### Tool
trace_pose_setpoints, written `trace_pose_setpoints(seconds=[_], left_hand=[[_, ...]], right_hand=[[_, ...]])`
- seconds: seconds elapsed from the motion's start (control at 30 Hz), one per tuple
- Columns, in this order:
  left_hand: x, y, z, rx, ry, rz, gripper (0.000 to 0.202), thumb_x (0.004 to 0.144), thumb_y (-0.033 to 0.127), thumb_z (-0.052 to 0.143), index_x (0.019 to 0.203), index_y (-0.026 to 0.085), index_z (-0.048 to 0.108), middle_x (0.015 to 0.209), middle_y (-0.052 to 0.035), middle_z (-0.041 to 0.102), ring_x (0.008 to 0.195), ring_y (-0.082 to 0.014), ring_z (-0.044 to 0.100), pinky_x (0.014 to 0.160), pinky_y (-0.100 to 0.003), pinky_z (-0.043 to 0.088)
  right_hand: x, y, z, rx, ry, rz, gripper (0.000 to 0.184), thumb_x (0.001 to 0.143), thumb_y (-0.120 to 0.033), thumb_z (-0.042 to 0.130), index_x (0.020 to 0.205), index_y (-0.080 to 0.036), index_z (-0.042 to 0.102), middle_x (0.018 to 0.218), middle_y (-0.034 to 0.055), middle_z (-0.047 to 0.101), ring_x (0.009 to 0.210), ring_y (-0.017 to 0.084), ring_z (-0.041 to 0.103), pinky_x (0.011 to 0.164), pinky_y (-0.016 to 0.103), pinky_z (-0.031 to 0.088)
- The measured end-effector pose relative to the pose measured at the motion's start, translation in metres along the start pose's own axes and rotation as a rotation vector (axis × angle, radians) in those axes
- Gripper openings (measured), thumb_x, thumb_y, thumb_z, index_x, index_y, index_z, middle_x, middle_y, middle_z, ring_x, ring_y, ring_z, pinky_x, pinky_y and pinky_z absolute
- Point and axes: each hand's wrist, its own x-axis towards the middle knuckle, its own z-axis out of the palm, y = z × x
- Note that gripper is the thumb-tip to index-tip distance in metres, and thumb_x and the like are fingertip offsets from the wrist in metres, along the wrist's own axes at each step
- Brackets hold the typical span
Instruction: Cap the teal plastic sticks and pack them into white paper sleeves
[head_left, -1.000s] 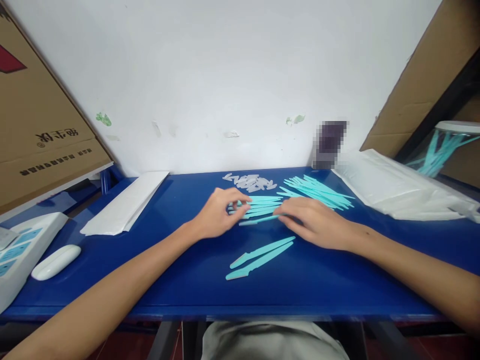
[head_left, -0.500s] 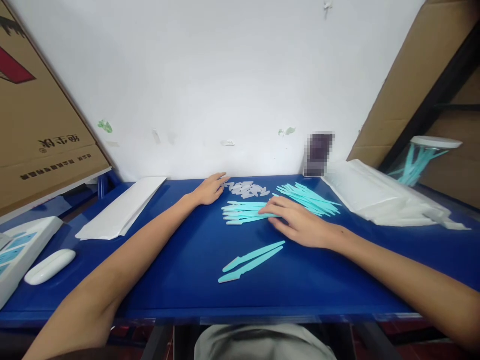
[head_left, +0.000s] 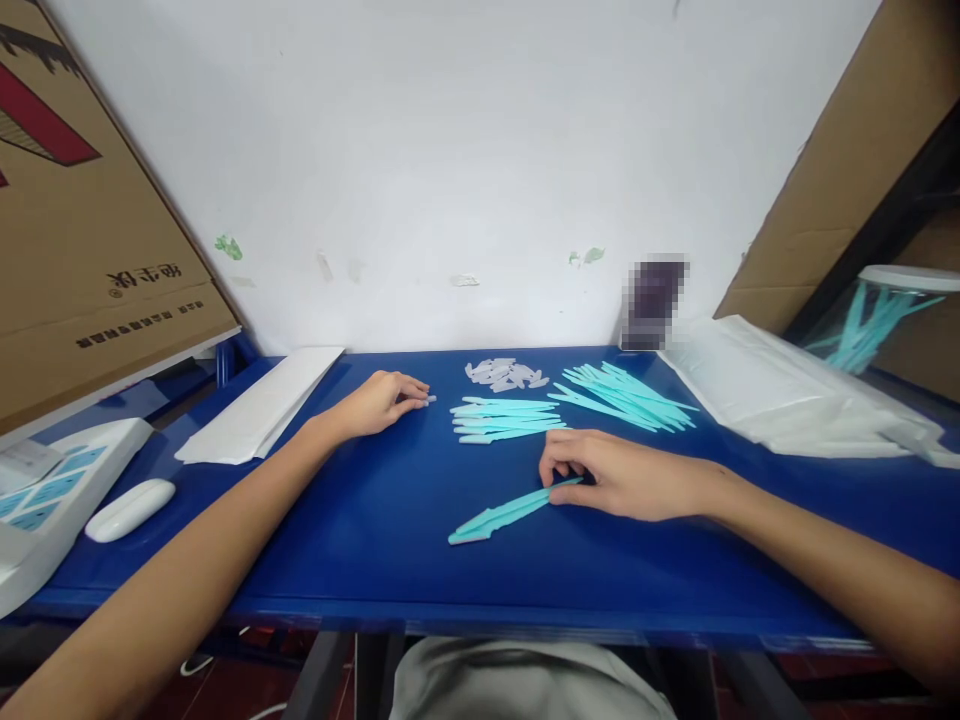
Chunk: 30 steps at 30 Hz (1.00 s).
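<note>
My right hand [head_left: 622,477] rests on the blue table [head_left: 375,540] and pinches the near end of two teal plastic razor handles [head_left: 499,516] lying side by side. My left hand [head_left: 379,400] lies further back on the left, fingers curled round a small clear cap [head_left: 429,399] at the fingertips. Between the hands sits a neat row of teal capped razors [head_left: 504,420]. Behind it lie a heap of clear caps [head_left: 504,373] and a loose pile of teal handles [head_left: 626,394].
A stack of white bags [head_left: 259,404] lies at the back left, clear bags [head_left: 787,390] at the right. A white mouse-like object [head_left: 129,508] and a white device [head_left: 45,490] sit at the left edge. Cardboard boxes [head_left: 82,230] flank both sides. A jar of teal handles [head_left: 874,315] stands far right.
My right hand left the row of razors and came nearer, taking hold of the two loose handles. My left hand reached to the cap heap and drew back left with a cap.
</note>
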Motion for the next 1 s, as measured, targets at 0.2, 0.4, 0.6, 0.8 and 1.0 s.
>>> trace_pose_setpoints(seconds=[0.2, 0.4, 0.6, 0.8, 1.0], left_hand=[[0.000, 0.035, -0.007, -0.245, -0.077, 0.050, 0.029, 0.089, 0.049, 0.068, 0.093, 0.023, 0.081, 0.113, -0.0075, 0.076, 0.094, -0.0220, 0.073, 0.084, -0.033, 0.057], [-0.003, 0.041, -0.011, -0.319, -0.141, 0.013, 0.028, 0.090, 0.046, 0.068, 0.093, 0.021, 0.080, 0.098, -0.0074, 0.078, 0.083, -0.0197, 0.072, 0.072, -0.028, 0.055], [-0.005, 0.049, -0.018, -0.281, 0.086, 0.065, 0.026, 0.090, 0.048, 0.069, 0.094, 0.025, 0.079, 0.127, -0.0083, 0.065, 0.113, -0.0242, 0.062, 0.092, -0.037, 0.051], [-0.005, 0.073, -0.016, -0.470, 0.076, 0.054, 0.026, 0.094, 0.043, 0.066, 0.095, 0.018, 0.073, 0.086, -0.0045, 0.072, 0.077, -0.0156, 0.064, 0.073, -0.029, 0.051], [-0.004, 0.086, -0.008, -0.505, -0.067, 0.052, 0.028, 0.096, 0.038, 0.063, 0.114, 0.020, 0.073, 0.089, -0.0047, 0.077, 0.076, -0.0151, 0.067, 0.067, -0.026, 0.050]], right_hand=[[-0.001, 0.001, -0.006, -0.010, 0.005, 0.054, 0.031, 0.102, -0.047, 0.044, 0.093, -0.023, 0.061, 0.093, 0.0061, 0.063, 0.080, 0.020, 0.055, 0.069, 0.034, 0.044], [0.000, 0.012, -0.003, -0.161, 0.116, 0.060, 0.033, 0.106, -0.046, 0.033, 0.094, -0.024, 0.055, 0.091, 0.0057, 0.065, 0.082, 0.022, 0.057, 0.079, 0.039, 0.043], [-0.001, 0.010, -0.008, -0.191, 0.160, 0.099, 0.033, 0.107, -0.045, 0.027, 0.093, -0.025, 0.049, 0.083, 0.0048, 0.062, 0.072, 0.021, 0.056, 0.068, 0.035, 0.041], [0.000, 0.014, -0.009, -0.227, 0.157, 0.122, 0.028, 0.107, -0.042, 0.025, 0.093, -0.025, 0.043, 0.081, 0.0026, 0.058, 0.067, 0.020, 0.052, 0.064, 0.035, 0.038], [0.001, 0.021, -0.009, -0.272, 0.145, 0.143, 0.029, 0.106, -0.042, 0.026, 0.097, -0.024, 0.047, 0.083, 0.0039, 0.061, 0.069, 0.022, 0.055, 0.066, 0.035, 0.039]])
